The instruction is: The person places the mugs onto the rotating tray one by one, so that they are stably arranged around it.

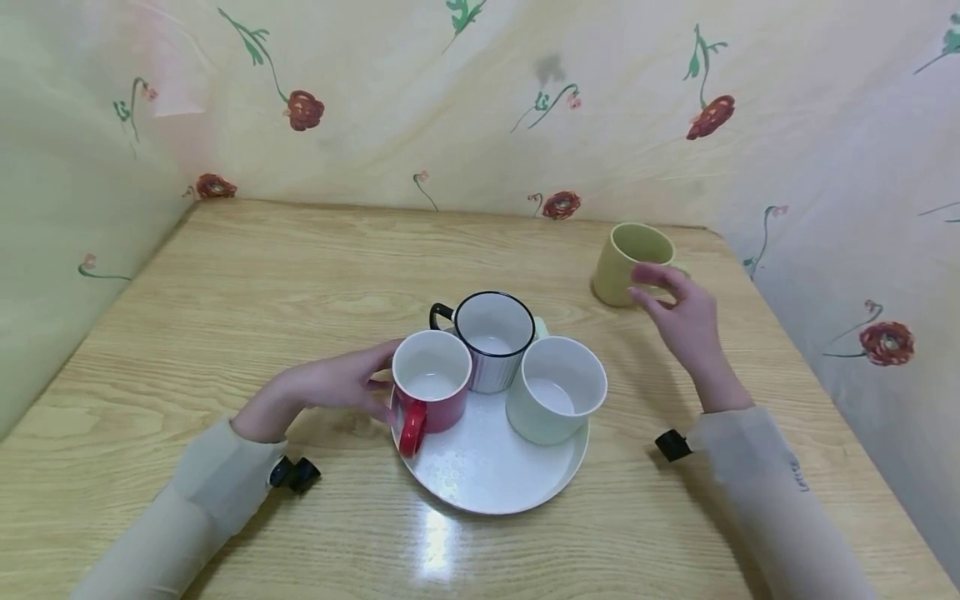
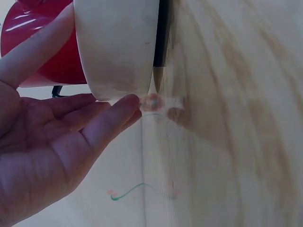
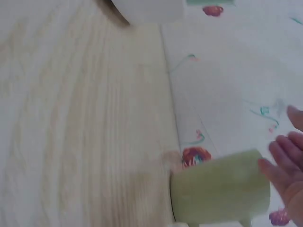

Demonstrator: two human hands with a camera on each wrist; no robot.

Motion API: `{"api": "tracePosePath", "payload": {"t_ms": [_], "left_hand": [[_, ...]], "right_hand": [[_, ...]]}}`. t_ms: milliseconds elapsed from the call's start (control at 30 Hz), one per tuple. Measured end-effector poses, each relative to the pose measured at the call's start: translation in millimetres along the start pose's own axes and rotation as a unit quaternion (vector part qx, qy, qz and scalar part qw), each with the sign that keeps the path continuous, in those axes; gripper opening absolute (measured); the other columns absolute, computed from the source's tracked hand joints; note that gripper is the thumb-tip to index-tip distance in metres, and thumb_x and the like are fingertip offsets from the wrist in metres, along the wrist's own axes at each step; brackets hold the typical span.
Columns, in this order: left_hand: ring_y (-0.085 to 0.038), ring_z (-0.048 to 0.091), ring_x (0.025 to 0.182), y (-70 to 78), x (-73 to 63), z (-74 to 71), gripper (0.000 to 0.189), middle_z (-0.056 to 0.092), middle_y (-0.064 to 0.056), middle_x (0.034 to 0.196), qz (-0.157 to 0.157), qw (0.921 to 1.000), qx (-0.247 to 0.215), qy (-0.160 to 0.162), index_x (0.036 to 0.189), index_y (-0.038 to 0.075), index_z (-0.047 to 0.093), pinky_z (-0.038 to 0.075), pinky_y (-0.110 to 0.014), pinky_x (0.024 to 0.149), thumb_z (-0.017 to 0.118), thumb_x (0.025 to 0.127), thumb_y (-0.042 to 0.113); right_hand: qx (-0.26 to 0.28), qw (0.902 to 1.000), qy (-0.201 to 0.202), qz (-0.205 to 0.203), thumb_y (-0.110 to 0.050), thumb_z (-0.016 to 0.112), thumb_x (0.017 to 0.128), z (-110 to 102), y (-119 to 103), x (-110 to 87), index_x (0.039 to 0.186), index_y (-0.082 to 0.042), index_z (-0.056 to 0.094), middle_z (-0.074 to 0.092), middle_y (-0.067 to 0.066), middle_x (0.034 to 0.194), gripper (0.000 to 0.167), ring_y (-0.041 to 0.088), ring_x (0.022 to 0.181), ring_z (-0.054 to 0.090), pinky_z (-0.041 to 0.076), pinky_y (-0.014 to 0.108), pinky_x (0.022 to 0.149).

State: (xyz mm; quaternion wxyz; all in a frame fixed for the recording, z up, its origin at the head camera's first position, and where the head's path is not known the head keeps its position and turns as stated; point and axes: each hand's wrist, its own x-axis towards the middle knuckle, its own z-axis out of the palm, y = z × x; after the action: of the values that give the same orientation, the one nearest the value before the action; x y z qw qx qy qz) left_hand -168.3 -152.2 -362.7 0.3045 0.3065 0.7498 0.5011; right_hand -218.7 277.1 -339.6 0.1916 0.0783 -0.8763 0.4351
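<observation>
A round white tray [image 1: 491, 471] bears a red mug [image 1: 450, 412], a white mug with a black rim [image 1: 491, 371] and a pale mug [image 1: 543, 421]. My left hand [image 1: 333, 383] is at the tray's left edge beside the red mug; in the left wrist view its extended fingers [image 2: 111, 118] and thumb touch the white tray's side [image 2: 118, 47]. At the back right stands a yellow-green mug [image 1: 615, 271]. Close to its rim is my right hand [image 1: 686, 321], thumb and fingers apart. The right wrist view shows fingertips by the mug [image 3: 218, 189], without a grip round it.
Wood-grain table top [image 1: 300, 275] surrounds the tray. A flower-patterned cloth [image 1: 480, 125] hangs along the back and both sides. Small black devices [image 1: 672, 445] sit at both wrists. The red mug's handle [image 1: 412, 433] points toward the near edge.
</observation>
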Motion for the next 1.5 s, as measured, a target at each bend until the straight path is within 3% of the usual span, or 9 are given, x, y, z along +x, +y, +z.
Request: {"api": "tracePosePath", "payload": {"t_ms": [133,233,333,467,667,833,1000,1300,1500], "left_hand": [[-0.039,0.024,0.144,-1.7,-0.6,0.6,0.099,0.031,-0.015,0.152,0.008,0.9999,-0.009,-0.005,0.152,0.006,0.018,0.03,-0.059,0.115,0.08,0.075,0.002],[-0.039,0.026,0.144,-0.8,-1.4,-0.2,0.103,0.03,-0.014,0.153,0.005,1.0,-0.002,0.004,0.153,0.008,0.017,0.03,-0.059,0.115,0.082,0.073,0.002],[-0.041,0.029,0.142,0.6,-2.6,-2.1,0.106,0.028,-0.014,0.155,-0.005,0.9998,0.009,0.017,0.154,0.007,0.016,0.031,-0.058,0.115,0.083,0.072,0.003],[-0.042,0.034,0.138,2.5,-4.5,-5.0,0.106,0.027,-0.017,0.154,-0.021,0.999,0.021,0.033,0.154,0.006,0.015,0.035,-0.056,0.113,0.083,0.072,0.004],[-0.041,0.046,0.129,4.2,-6.5,-8.0,0.098,0.042,-0.021,0.139,-0.028,0.9978,0.04,0.045,0.151,0.0,0.02,0.041,-0.052,0.11,0.082,0.075,0.007],[-0.044,0.043,0.132,2.9,-6.2,-9.2,0.085,0.037,-0.021,0.144,-0.018,0.999,0.022,0.035,0.145,0.0,0.03,0.04,-0.052,0.11,0.08,0.077,0.004],[-0.046,0.036,0.138,2.2,-6.1,-11.1,0.085,0.032,-0.021,0.151,-0.018,0.9995,0.019,0.019,0.148,0.001,0.028,0.039,-0.052,0.111,0.078,0.078,0.002],[-0.042,0.048,0.13,1.1,-9.4,-18.1,0.052,0.048,-0.02,0.141,-0.008,0.9979,0.052,0.039,0.131,0.001,0.051,0.046,-0.048,0.106,0.073,0.085,0.011],[-0.041,0.052,0.126,2.4,-9.8,-21.5,0.039,0.056,-0.023,0.132,-0.006,0.9977,0.048,0.047,0.124,-0.004,0.057,0.049,-0.045,0.103,0.069,0.088,0.005]], "right_hand": [[0.043,0.9934,0.105,0.013,-0.006,0.07,0.088,-9.7,5.6,5.0,0.116,0.0,0.065,0.065,-0.026,0.098,0.029,-0.01,0.095,0.06,0.05,0.002,0.077],[0.049,0.9852,0.164,0.014,-0.008,0.069,0.088,-15.9,8.4,6.9,0.116,-0.003,0.067,0.067,-0.02,0.101,0.028,-0.005,0.099,0.061,0.051,0.005,0.08],[0.033,0.9823,0.183,0.027,-0.011,0.069,0.089,-21.4,11.0,6.8,0.123,-0.007,0.064,0.067,-0.006,0.117,0.035,0.001,0.11,0.059,0.051,0.013,0.092],[0.0,0.9858,0.156,0.064,-0.015,0.066,0.092,-26.7,13.1,6.1,0.138,-0.009,0.052,0.054,0.004,0.141,0.049,0.009,0.131,0.047,0.041,0.029,0.112],[-0.024,0.9894,0.094,0.108,-0.025,0.058,0.097,-28.8,15.9,6.1,0.15,-0.007,0.034,0.034,0.007,0.157,0.06,0.017,0.146,0.029,0.025,0.036,0.122],[-0.034,0.9887,0.061,0.133,-0.032,0.051,0.1,-29.4,18.3,5.3,0.151,-0.006,0.028,0.027,0.009,0.16,0.063,0.021,0.149,0.023,0.021,0.04,0.123],[-0.027,0.9881,0.038,0.146,-0.034,0.048,0.1,-28.9,23.6,4.5,0.151,-0.005,0.028,0.027,0.012,0.159,0.062,0.024,0.149,0.023,0.022,0.043,0.123],[-0.017,0.9869,0.021,0.159,-0.036,0.046,0.101,-27.9,28.5,6.1,0.149,-0.002,0.031,0.031,0.015,0.157,0.06,0.024,0.147,0.028,0.025,0.043,0.122],[-0.018,0.9868,0.011,0.161,-0.033,0.047,0.102,-26.5,30.0,5.7,0.149,-0.003,0.031,0.032,0.017,0.156,0.058,0.027,0.146,0.03,0.027,0.044,0.121]]}}
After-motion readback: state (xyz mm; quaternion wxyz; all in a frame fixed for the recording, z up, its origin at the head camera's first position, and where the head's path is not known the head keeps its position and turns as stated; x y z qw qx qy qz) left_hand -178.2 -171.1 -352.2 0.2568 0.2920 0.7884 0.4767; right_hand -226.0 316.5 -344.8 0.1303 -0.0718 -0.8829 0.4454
